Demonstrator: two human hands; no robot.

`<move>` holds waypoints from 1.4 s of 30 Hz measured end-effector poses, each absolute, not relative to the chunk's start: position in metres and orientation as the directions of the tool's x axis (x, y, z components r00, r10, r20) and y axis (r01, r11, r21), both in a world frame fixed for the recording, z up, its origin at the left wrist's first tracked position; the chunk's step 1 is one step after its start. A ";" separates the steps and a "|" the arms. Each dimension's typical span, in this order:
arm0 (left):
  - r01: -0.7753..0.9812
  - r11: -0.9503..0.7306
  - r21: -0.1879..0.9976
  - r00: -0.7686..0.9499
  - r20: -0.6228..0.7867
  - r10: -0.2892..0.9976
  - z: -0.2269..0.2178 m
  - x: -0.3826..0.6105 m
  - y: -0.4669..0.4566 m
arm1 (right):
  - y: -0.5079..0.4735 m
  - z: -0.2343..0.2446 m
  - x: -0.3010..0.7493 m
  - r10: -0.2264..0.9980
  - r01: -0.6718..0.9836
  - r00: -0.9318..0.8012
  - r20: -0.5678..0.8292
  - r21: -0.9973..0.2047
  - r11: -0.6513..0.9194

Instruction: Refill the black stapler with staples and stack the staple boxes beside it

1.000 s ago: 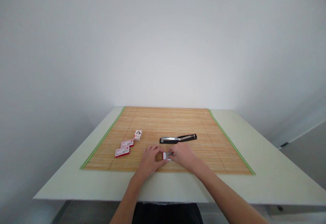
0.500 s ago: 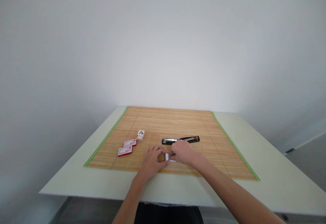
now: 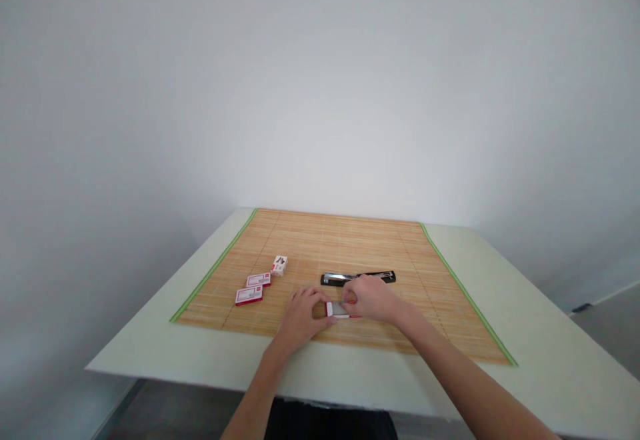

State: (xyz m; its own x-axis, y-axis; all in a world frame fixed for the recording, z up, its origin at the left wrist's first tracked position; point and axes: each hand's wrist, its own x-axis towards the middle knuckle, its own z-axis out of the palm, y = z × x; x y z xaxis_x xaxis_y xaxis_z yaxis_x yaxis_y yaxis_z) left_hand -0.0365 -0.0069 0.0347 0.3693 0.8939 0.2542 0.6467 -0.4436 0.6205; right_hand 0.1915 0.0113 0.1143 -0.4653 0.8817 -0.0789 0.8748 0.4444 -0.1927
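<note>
Clock face centred on the small open box, twelve o'clock towards the wall. Nearest, at six o'clock: dark clothing, mostly below the lower border. Next, pale bench, right near corner out of frame; both forearms cut off below. At centre, on the slatted mat: the box, flat, red-edged, greyish inside, contents too small to make out. At nine o'clock: left hand, thumb and forefinger gripping the box from opposite sides. At three o'clock: right hand, fingers curled over the box's right end and concealing it; fingertips hidden, hold on anything impossible to tell. Between nine and ten o'clock: two red-edged boxes, one just behind the other, labels illegible. At one o'clock: black stapler, opened out flat, middle partly covered by the right hand. Towards ten o'clock: white box, print unreadable. Farthest, at twelve: plain wall.
</note>
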 end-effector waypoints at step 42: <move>0.683 -0.404 0.609 0.289 0.282 0.915 0.035 -0.030 0.056 | -0.021 0.084 0.200 0.946 0.817 -0.322 0.025 -0.499 0.291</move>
